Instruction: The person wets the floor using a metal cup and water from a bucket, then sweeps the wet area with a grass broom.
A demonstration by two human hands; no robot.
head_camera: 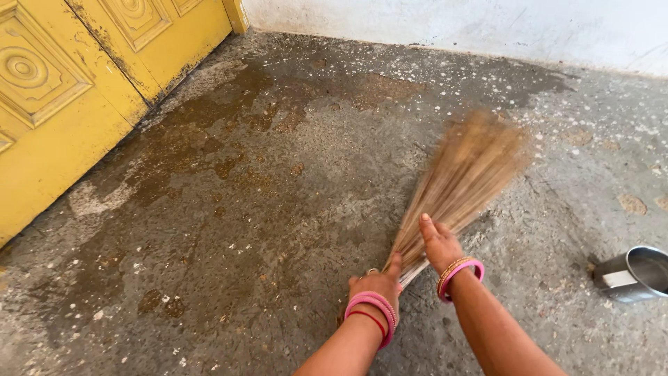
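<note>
Head view: both hands, left (376, 284) and right (440, 244), grip a motion-blurred broom (463, 177); steel cup (634, 273) is cut off.

A person's left hand (378, 282) and right hand (438, 244) both close around the bound neck of a straw broom (459, 181), whose blurred bristles fan out up and to the right over a stained, speckled concrete floor (243, 209). Pink bangles (376, 306) sit on both wrists. A steel cup (634, 273) lies on its side at the right edge. A yellow panelled door (62, 83) fills the upper left, beside a white wall (452, 24).
</note>
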